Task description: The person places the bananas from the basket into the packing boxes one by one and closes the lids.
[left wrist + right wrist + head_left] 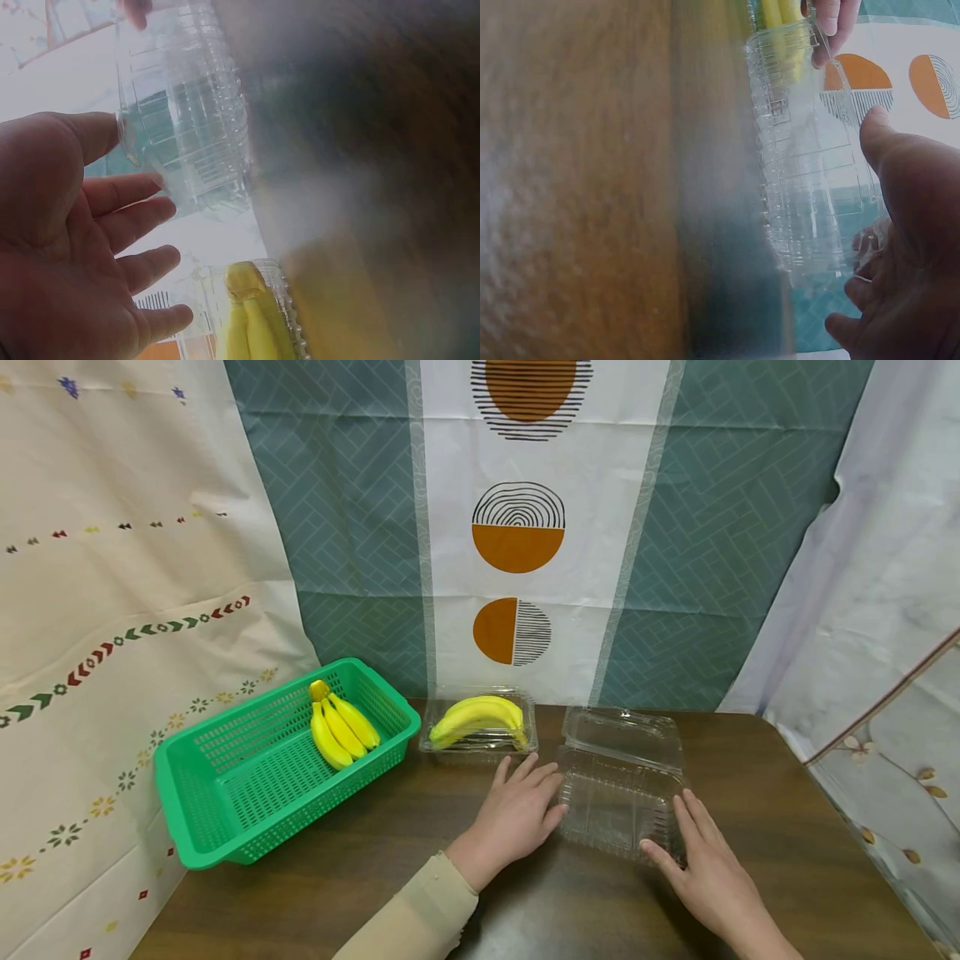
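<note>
A clear plastic clamshell container [611,797] lies with its lid folded back on the table, nothing inside it. At its left side is my left hand [517,810], fingers spread and fairly straight, thumb near the container wall. My right hand [708,877] is at the right side, its fingers extended along the wall and the thumb by the front corner. The left wrist view shows the left palm [67,217] facing the container [184,112]. In the right wrist view, some right-hand fingertips [866,247] appear behind the clear plastic.
Behind the left hand sits another clear container [532,739] with bananas [480,718] in it. A green basket [318,810] at the left holds a bunch of three bananas [341,727]. Patterned cloths [360,527] hang behind the table [780,802] and at both sides.
</note>
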The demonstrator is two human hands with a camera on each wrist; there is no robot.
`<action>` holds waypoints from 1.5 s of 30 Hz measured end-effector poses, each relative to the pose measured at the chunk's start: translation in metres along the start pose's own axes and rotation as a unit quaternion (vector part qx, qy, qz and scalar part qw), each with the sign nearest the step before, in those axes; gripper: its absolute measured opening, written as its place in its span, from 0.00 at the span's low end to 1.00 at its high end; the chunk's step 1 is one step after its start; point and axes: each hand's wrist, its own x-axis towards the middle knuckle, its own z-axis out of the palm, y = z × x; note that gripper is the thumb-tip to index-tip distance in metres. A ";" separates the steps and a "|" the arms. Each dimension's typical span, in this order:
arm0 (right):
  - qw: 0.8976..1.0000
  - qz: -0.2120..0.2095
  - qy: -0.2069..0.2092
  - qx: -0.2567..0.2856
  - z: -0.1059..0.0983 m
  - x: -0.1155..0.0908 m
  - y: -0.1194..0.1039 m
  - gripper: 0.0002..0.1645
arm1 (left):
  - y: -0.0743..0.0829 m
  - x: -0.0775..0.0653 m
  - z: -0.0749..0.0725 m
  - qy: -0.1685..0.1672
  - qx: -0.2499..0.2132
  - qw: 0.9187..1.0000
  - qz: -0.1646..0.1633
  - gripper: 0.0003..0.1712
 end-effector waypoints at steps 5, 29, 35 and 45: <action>1.000 0.002 0.001 0.006 0.000 -0.001 0.000 0.64 | -0.004 -0.004 -0.004 0.004 -0.021 1.000 -0.002 0.32; 1.000 -0.001 -0.001 0.029 0.003 -0.003 0.005 0.65 | -0.035 -0.022 -0.063 0.029 -0.005 0.998 -0.049 0.42; 0.999 -0.001 -0.004 0.036 0.003 -0.003 0.006 0.65 | -0.047 -0.027 -0.078 0.045 -0.011 0.997 -0.064 0.42; 0.999 0.001 -0.008 0.041 0.002 -0.001 0.005 0.66 | -0.072 -0.038 -0.104 0.052 0.004 0.995 -0.083 0.43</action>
